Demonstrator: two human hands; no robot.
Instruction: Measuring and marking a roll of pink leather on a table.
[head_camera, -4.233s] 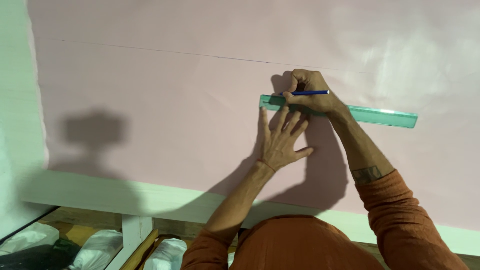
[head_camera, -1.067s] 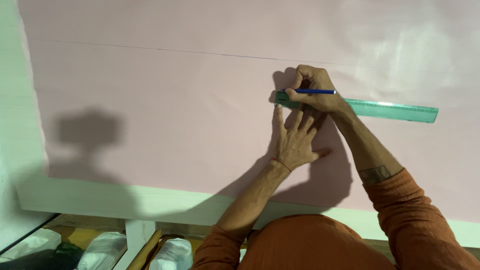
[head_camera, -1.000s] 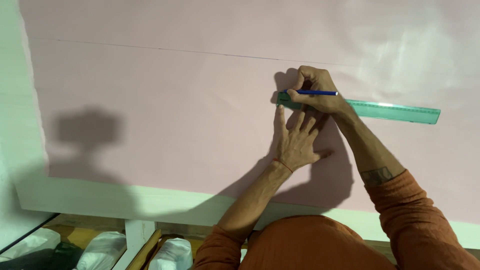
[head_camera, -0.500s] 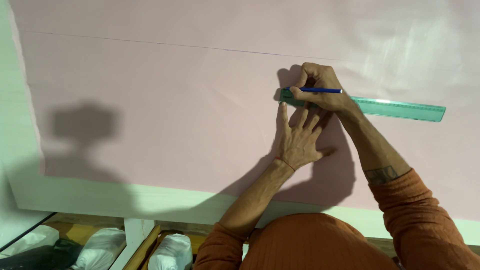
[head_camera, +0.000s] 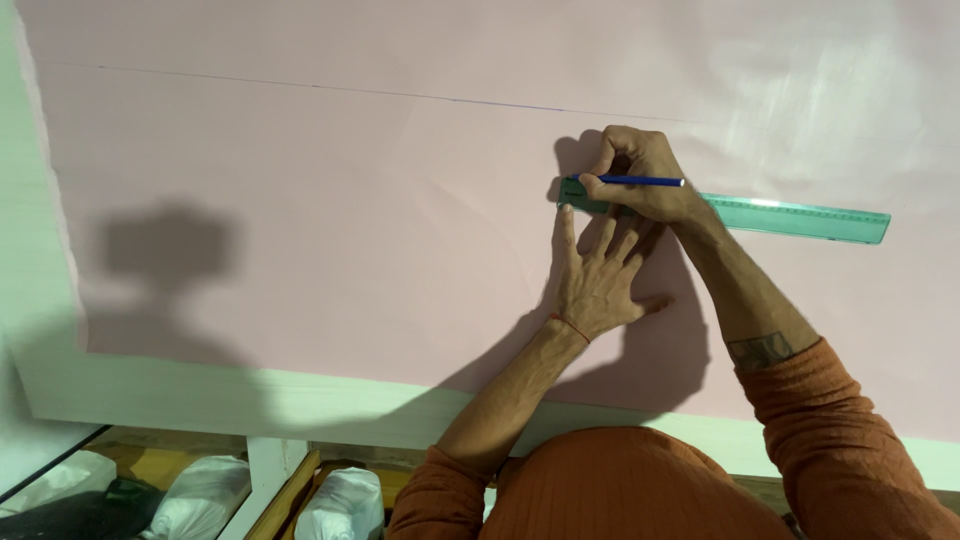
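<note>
Large sheet of pale pink fabric (head_camera: 300, 230) spread flat over a light green worktop (head_camera: 200, 395), covering nearly all of it but a strip along the near edge and the left edge. Thin drawn line (head_camera: 300, 86) running across the fabric toward the far edge. Long, flat, translucent green plastic ruler (head_camera: 800, 215) lying on the fabric toward the right side, slanting slightly nearer at its right end. Left hand (head_camera: 600, 275) flat on the fabric, fingers (head_camera: 566, 225) spread open, tips pressing the ruler's left end. Right hand (head_camera: 645, 180) just beyond it, fingers closed around a slim blue pen (head_camera: 640, 181), tip at the ruler's left end. Orange ribbed sleeves on both arms. White stuffed bags (head_camera: 205, 495) below the near edge, left.
</note>
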